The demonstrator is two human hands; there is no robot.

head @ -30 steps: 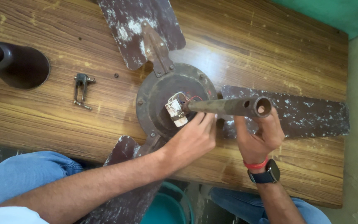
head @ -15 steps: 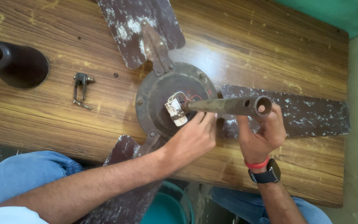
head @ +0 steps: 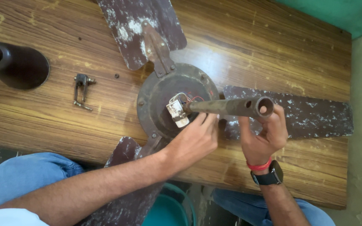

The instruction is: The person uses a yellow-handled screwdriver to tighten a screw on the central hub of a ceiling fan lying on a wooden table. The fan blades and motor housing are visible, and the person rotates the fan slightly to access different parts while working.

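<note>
An old brown ceiling fan lies on a wooden table (head: 273, 54), its round motor housing (head: 158, 98) in the middle with flaking blades (head: 139, 25) spreading out. A rusty hollow down rod (head: 231, 106) rises from the hub toward me. A white capacitor block (head: 176, 111) with red and blue wires sits at the rod's base. My left hand (head: 193, 140) has its fingertips on the lower part of the rod, close to the capacitor. My right hand (head: 265, 134) grips the rod near its open upper end; a dark watch and red band are on that wrist.
A dark brown cone-shaped canopy cover (head: 15, 65) lies at the table's left. A small metal clamp bracket (head: 81, 90) and a loose screw (head: 116, 76) lie between it and the fan. A teal bucket (head: 168, 209) stands under the table by my knees.
</note>
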